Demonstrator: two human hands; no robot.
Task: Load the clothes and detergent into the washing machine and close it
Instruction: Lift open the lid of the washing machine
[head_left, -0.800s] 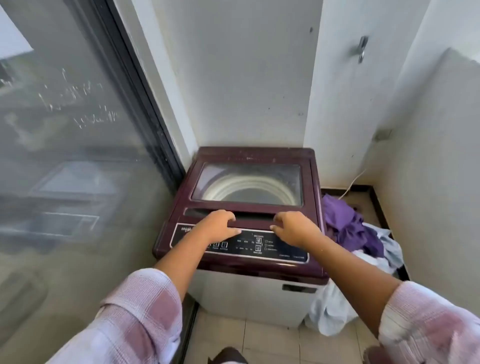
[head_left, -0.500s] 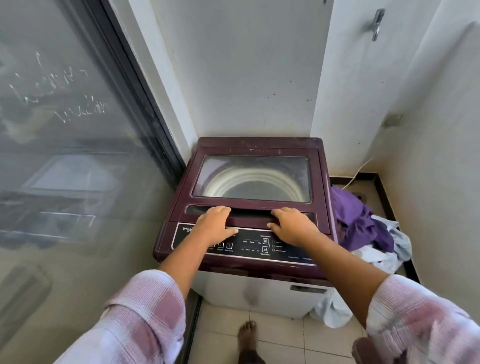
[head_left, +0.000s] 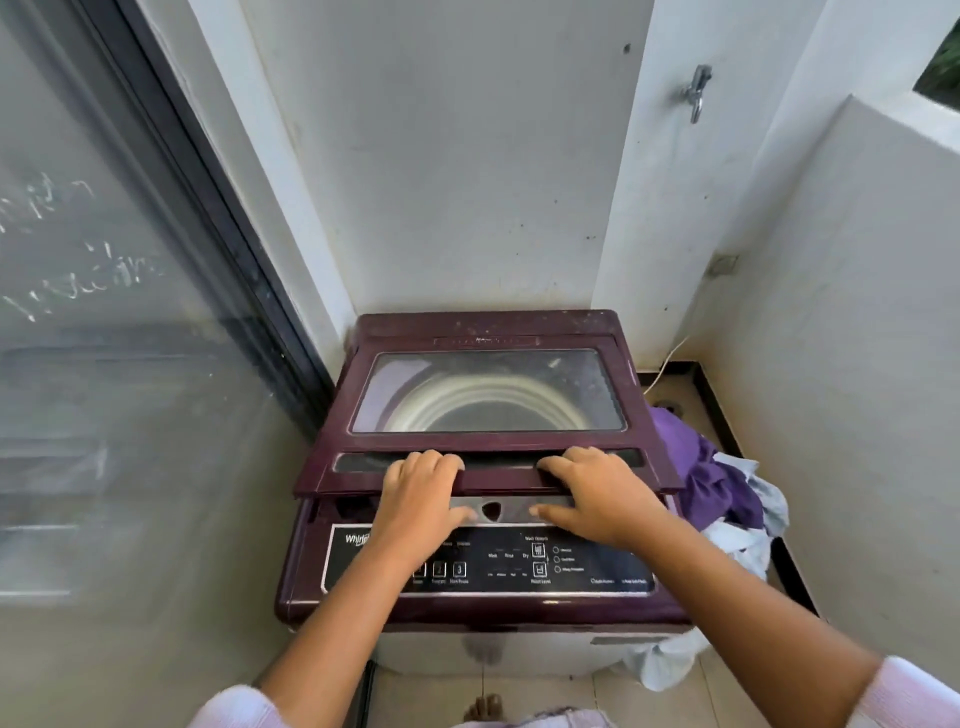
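Note:
A maroon top-load washing machine (head_left: 311, 566) stands in a corner. Its lid (head_left: 332, 441) has a glass window showing the pale drum beneath. The lid's front edge is raised a little above the control panel (head_left: 597, 569). My left hand (head_left: 421, 493) and my right hand (head_left: 597, 493) both grip that front edge, fingers curled into the handle recess. A pile of clothes, purple (head_left: 711, 478) and white (head_left: 743, 540), lies on the floor right of the machine. No detergent is in view.
A dark-framed glass sliding door (head_left: 130, 312) fills the left side. White walls close the back and right, with a metal tap (head_left: 696, 93) high on the wall. A bare foot (head_left: 483, 706) stands on the tiled floor before the machine.
The lid's front edge has lifted off the machine's top, opening a gap above the control panel. Both hands stay on the lid's edge. The camera has moved closer.

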